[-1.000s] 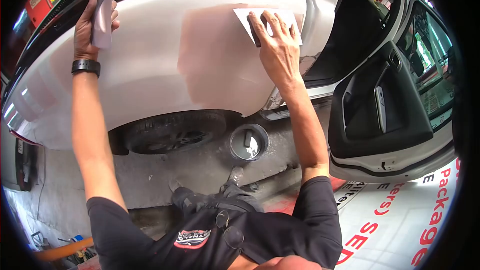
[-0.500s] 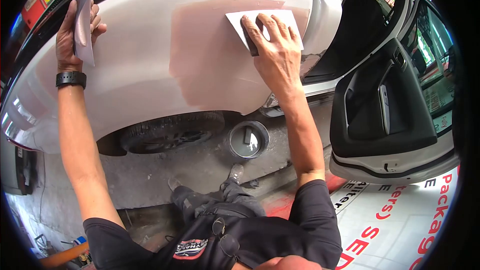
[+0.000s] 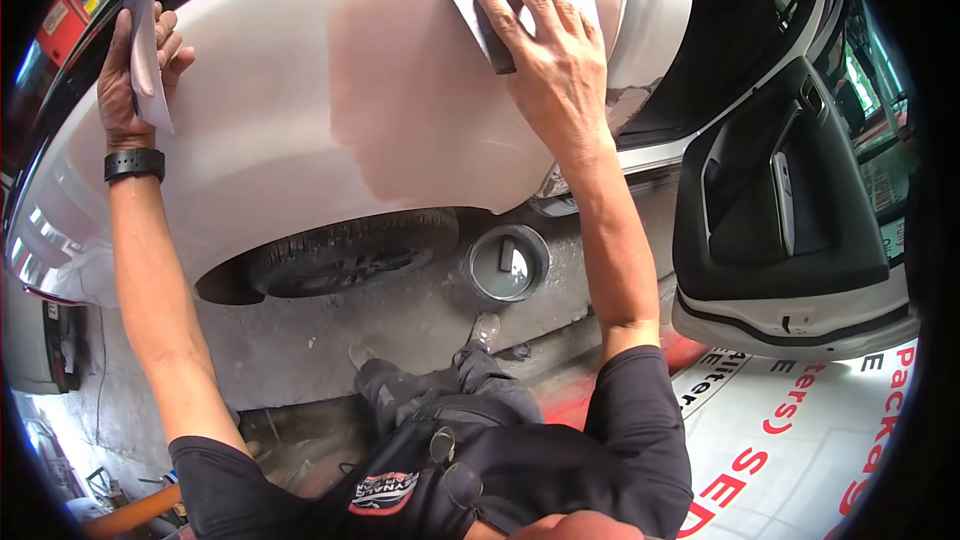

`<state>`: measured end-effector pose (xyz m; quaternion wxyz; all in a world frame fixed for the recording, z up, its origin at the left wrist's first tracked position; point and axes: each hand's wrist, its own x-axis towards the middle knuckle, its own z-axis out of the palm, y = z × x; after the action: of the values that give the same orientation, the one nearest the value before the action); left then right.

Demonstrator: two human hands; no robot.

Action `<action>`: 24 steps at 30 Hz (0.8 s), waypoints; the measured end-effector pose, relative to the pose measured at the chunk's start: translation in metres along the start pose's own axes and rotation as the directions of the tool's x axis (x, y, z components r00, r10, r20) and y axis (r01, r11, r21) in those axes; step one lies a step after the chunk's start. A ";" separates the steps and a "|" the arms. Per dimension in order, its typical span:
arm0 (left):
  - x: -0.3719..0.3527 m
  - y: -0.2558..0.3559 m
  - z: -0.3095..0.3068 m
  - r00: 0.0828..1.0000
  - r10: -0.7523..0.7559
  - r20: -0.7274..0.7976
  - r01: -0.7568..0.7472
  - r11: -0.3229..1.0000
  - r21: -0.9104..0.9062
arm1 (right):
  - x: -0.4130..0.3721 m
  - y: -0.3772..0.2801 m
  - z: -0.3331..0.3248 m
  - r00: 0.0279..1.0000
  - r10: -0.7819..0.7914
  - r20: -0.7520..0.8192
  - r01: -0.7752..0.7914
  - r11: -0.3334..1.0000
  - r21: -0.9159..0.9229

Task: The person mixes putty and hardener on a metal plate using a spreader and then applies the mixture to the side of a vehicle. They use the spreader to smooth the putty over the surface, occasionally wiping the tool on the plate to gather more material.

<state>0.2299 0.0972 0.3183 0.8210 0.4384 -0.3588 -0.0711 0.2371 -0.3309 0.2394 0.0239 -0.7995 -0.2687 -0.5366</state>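
A pinkish filler patch [image 3: 385,90] covers part of the pale car panel [image 3: 250,110] above the wheel arch. My right hand [image 3: 555,50] is closed on a flat white spreader [image 3: 465,2] with a dark strip along its left side. The spreader lies against the panel at the upper right of the patch; its underside is hidden. At the far left, my left hand [image 3: 125,85] grips a thin pale sheet [image 3: 148,40], held almost edge-on beside the panel. A pinkish smear shows on the sheet's face.
A round bucket [image 3: 508,262] with liquid and a dark block stands on the floor near the tyre [image 3: 350,252]. To the right, the car door [image 3: 785,210] hangs open. A printed banner [image 3: 780,420] lies below it.
My right hand and the spreader have moved up the panel, towards the patch's top edge. My left hand keeps hold of the sheet. The view has shifted slightly.
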 end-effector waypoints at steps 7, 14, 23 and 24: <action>0.000 0.000 0.002 1.000 0.012 -0.005 -0.012 0.999 0.035 | -0.035 -0.034 0.010 0.993 0.110 0.046 -0.110 0.994 0.003; 0.000 0.001 0.001 1.000 0.002 0.022 -0.002 1.000 0.011 | -0.079 -0.076 0.039 0.987 0.162 -0.022 -0.163 0.986 -0.022; 0.001 0.003 -0.001 0.999 -0.012 0.050 0.014 0.999 -0.044 | -0.129 -0.137 0.060 0.954 0.297 0.038 -0.300 0.950 0.088; 0.000 0.003 -0.001 0.999 -0.011 0.044 0.013 0.999 -0.041 | -0.134 -0.142 0.058 0.949 0.307 0.068 -0.313 0.944 0.105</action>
<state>0.2301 0.0995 0.3203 0.8215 0.4216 -0.3725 -0.0931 0.1844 -0.2445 0.0628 0.1468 -0.8425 -0.1703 -0.4895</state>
